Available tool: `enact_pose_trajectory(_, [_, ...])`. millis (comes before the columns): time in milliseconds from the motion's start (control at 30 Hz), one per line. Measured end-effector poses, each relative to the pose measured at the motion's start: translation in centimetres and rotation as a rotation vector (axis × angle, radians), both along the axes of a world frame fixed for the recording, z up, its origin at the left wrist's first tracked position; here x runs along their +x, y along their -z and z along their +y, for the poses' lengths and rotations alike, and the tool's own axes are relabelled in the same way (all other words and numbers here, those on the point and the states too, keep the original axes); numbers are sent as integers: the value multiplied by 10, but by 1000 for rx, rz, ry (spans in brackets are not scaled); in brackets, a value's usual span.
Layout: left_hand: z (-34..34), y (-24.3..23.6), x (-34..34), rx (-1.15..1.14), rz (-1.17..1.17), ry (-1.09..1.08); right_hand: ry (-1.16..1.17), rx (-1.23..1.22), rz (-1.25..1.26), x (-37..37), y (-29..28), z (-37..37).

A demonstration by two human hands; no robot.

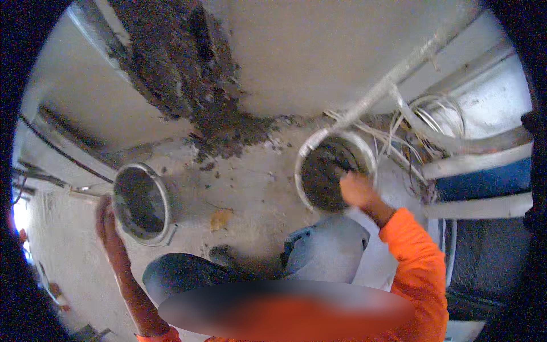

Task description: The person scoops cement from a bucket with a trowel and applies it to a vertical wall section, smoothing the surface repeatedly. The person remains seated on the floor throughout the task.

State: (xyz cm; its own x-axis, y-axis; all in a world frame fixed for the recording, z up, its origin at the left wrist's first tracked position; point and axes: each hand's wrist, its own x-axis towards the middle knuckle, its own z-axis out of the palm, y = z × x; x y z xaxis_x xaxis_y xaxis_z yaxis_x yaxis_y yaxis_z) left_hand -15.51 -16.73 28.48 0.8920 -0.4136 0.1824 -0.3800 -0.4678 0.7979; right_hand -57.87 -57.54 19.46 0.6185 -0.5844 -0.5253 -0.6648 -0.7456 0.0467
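My right hand (pixel 358 190) is closed over the round bucket (pixel 370 153) on the right, which has a pale rim and holds dark, wet-looking mortar (pixel 319 179). A dark shape lies in front of its fingers, too blurred to name. Beside the outer left wall of a second, smaller bucket (pixel 167 208) is my left hand (pixel 106 225), its fingers stretched out along the side. That bucket tilts toward the left and has dark grey contents. Whether the left fingers touch it I cannot tell.
Rough dark mortar (pixel 199 74) covers a strip of the wall ahead and spills in crumbs onto the floor. Pale pipes (pixel 393 77) and loose cables (pixel 439 114) run along the right. My bent knees (pixel 336 245) are close behind the buckets. A yellowish scrap (pixel 220 219) lies between them.
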Motion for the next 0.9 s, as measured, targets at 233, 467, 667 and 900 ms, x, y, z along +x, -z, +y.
enact_pose_trajectory(233, [-114, -106, -105, 417, -232, 949, 101, 141, 86, -20, -10, -4])
enact_pose_trajectory(467, [-170, -20, -133, 651, -135, 1177, 194, 23, 215, -16, -27, -18])
enact_pose_trajectory(667, [-184, 16, -122, 888, -35, 1138, 150, 137, 125, -8, 17, -31])
enact_pose_trajectory(900, [-183, 32, -111, 753, -107, 1107, 288, 514, -258, -62, 17, -26])
